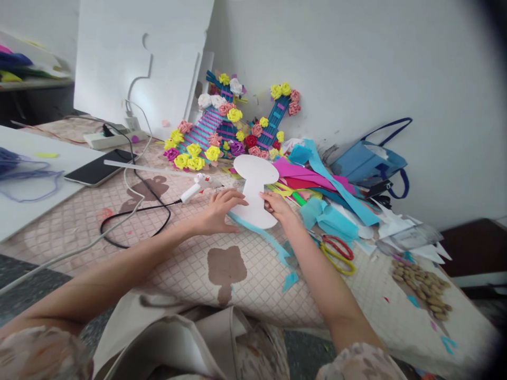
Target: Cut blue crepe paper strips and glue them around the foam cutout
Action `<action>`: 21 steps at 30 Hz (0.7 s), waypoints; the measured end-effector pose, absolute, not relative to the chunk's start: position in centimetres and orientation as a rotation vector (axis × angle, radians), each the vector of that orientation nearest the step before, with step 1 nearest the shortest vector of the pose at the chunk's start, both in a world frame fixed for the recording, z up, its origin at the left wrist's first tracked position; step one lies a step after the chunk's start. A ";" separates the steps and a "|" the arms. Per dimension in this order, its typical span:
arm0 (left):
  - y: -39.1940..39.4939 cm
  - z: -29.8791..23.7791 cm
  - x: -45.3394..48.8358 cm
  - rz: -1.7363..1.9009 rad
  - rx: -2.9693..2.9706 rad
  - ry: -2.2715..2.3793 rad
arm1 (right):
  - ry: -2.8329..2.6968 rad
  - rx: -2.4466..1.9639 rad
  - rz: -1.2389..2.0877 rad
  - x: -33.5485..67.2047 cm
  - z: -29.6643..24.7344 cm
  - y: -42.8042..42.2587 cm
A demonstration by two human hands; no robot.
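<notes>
A white paper cutout, narrow in the middle with rounded ends, is in front of me on the table. My right hand pinches its right edge between thumb and fingers. On the other side, my left hand has its fingers stretched out at the cutout's left edge, thumb apart; whether it touches the paper I cannot tell. A thin strip of light-blue crepe paper runs from under the cutout toward the right. Left of the cutout lies a white glue gun with a glue stick in its back end.
Paper-flower decorations lean against the wall. Coloured crepe paper, scissors and peanuts lie to the right, near a blue bag. At left are a phone, a power strip and looping cables.
</notes>
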State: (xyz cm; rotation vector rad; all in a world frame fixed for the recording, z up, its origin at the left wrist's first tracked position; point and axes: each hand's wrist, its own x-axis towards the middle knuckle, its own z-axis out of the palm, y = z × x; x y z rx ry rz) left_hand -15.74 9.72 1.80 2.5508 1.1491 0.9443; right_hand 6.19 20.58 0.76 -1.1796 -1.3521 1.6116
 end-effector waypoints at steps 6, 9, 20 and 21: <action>10.2 2.0 -16.1 1.046 2.720 1.103 | -1.367 -1.189 1.591 6.2 0.9 20.7; 10.1 2.2 -16.1 1.074 2.755 1.078 | -1.388 -1.188 1.543 6.2 1.0 20.7; 10.1 6.2 -15.3 1.395 2.629 1.093 | -1.612 -1.039 0.782 8.5 7.6 15.2; 10.1 6.8 -15.1 1.412 2.632 1.096 | -1.738 -0.996 0.634 8.5 8.5 14.2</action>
